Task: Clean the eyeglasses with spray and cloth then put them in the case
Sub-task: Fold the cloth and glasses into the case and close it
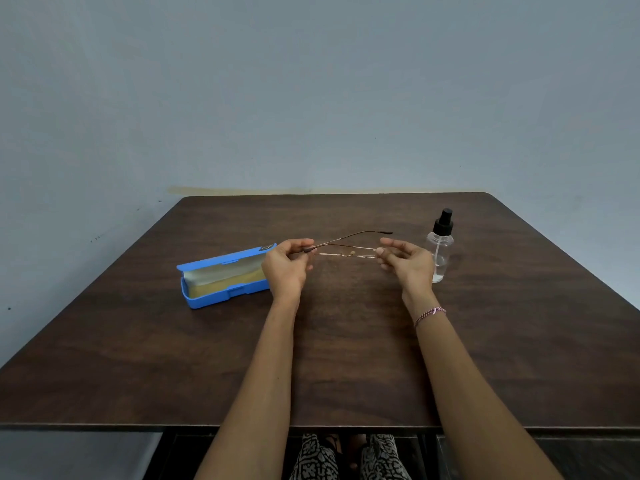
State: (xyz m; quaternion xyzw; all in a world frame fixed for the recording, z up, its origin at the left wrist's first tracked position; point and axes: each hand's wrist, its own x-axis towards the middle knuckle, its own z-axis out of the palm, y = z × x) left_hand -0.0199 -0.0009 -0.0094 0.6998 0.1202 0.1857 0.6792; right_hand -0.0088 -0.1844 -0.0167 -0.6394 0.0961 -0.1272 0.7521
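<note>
Thin gold-rimmed eyeglasses [346,252] hang above the middle of the table between both hands. My left hand [285,268] pinches the dark tip of one temple arm. My right hand [405,261] pinches the frame's right end, and the other temple arm sticks out to the right behind it. A blue glasses case [221,296] lies open to the left, with a yellow cloth [225,280] lying inside it. A clear spray bottle [440,245] with a black pump top stands upright just right of my right hand.
The dark wooden table [329,358] stands against a plain grey wall. Its front edge runs across the lower part of the view, with my patterned trousers [346,459] showing below it.
</note>
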